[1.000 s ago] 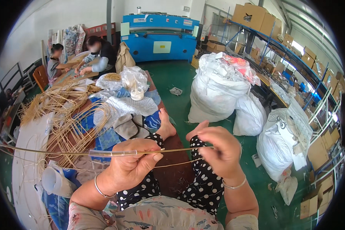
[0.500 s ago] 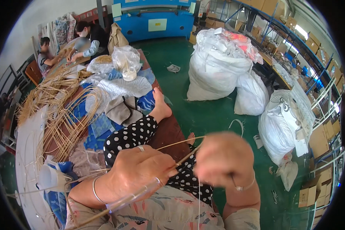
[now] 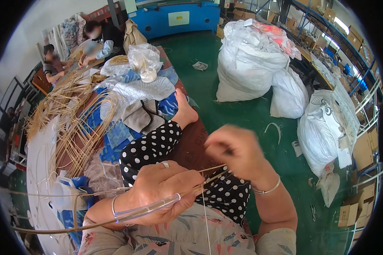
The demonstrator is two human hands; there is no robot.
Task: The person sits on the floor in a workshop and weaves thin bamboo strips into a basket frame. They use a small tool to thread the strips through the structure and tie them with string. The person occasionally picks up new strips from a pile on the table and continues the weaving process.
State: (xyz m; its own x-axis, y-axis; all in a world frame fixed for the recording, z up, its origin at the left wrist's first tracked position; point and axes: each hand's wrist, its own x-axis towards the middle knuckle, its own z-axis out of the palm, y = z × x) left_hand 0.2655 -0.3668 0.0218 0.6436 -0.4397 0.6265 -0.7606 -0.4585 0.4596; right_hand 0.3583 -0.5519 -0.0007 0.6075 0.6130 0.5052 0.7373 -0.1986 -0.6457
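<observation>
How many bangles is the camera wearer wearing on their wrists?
2: one silvery bangle on the left wrist, another bangle on the right wrist. Both wrists show; none seems hidden.

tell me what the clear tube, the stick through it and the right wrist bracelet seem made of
Clear tube: probably glossy plastic; light glints on it and the stick shows inside. Stick: likely rattan or bamboo, fairly smooth, tan-brown, bending in a long curve. Bracelet: looks like polished metal, silvery and shiny.

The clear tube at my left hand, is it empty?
Not empty: a brown strand shows inside the tube and past its left end.
</observation>
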